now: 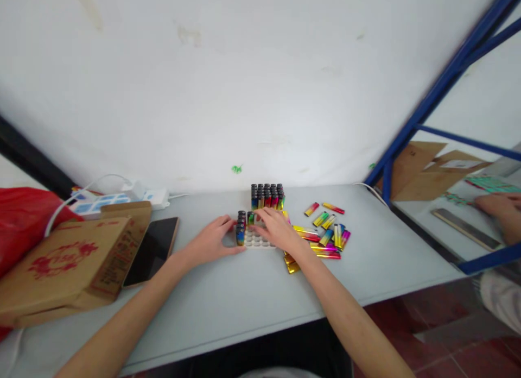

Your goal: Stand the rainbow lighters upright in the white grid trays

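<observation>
A white tray (260,241) with rows of round holes lies on the table before me. A row of lighters (240,235) with black tops and shiny coloured bodies stands upright along its left side. My left hand (214,239) rests at this side, thumb by the front corner and fingers spread beside the lighters. My right hand (277,228) reaches over the tray, its fingers closed on an upright lighter (251,217) next to that row. The hand hides part of the tray. Behind stands a block of upright lighters (267,195).
Loose lighters (325,237) lie in a pile to the right. At left are a cardboard box (69,258), a phone (152,250), a power strip (157,197) and a red bag (32,215). Beyond the blue frame (407,136) at right, another person's hand (500,209) shows.
</observation>
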Available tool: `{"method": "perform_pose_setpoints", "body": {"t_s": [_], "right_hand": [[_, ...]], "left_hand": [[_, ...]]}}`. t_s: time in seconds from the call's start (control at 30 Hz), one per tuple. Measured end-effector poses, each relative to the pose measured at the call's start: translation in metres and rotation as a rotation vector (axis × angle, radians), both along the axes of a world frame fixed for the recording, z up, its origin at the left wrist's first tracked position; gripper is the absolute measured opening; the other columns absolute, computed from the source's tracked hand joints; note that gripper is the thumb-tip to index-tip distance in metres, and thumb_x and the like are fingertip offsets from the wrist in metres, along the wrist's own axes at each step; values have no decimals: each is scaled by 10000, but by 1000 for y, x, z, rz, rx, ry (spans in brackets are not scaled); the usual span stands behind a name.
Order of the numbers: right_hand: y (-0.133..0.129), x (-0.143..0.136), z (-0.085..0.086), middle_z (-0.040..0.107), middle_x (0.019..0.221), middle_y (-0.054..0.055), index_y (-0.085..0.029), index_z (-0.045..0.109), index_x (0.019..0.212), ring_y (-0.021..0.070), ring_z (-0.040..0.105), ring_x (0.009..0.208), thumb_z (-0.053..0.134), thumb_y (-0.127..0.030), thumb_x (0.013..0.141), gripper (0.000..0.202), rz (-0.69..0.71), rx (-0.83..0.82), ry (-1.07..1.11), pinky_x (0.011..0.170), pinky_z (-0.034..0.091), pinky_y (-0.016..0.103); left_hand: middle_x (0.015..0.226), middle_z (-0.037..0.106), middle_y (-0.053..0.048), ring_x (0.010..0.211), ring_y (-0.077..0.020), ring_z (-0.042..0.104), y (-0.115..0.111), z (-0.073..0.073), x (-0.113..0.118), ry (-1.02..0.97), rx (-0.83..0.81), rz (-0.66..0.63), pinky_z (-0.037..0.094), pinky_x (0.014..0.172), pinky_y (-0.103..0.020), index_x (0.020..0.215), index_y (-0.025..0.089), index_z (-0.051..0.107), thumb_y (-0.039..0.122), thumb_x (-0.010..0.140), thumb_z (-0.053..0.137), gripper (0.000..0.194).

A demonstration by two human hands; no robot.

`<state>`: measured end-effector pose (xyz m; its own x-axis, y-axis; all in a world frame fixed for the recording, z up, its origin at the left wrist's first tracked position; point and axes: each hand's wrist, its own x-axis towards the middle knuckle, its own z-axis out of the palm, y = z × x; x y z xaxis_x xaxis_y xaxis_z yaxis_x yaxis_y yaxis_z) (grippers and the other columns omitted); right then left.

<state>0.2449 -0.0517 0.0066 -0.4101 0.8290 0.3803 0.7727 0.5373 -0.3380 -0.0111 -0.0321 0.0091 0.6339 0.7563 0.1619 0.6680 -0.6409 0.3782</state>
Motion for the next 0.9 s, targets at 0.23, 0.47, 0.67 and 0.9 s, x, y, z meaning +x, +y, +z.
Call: {"method": "perform_pose_setpoints", "body": {"t_s": [0.23,0.47,0.67,0.9], "right_hand": [[0,63,14,762,1100,114,-169,719,1141,256,699,1078,600,-273,1103,163,-380,-68,9,983,488,359],[3,67,4,778,1116,139,-150,700,1314,289,714,1067,708,-403,1031,379,-423,-239,-112,966,483,371],[9,69,2,782,1045,131,-152,772,1079,266,695,1015,638,-238,1012,173,-388,-194,68,911,483,337],[9,73,13,735,859,23,-196,719,927,191,645,739,756,-548,877,358,-276,-193,922,725,516,314]], "left_hand": [[1078,676,-88,1012,-323,683,2,3,0,-24,-23,9,569,951,-435,1026,210,705,708,812,747,543],[1087,675,-100,1009,-324,685,2,3,1,-1,-18,20,581,953,-448,1033,206,698,749,805,726,590],[1071,677,-93,979,-312,682,3,1,-1,-31,-17,3,590,932,-446,1033,215,705,756,810,728,586],[1090,674,-99,1004,-314,676,3,-2,-1,-14,-16,15,571,959,-438,1062,201,702,725,812,742,581]]}}
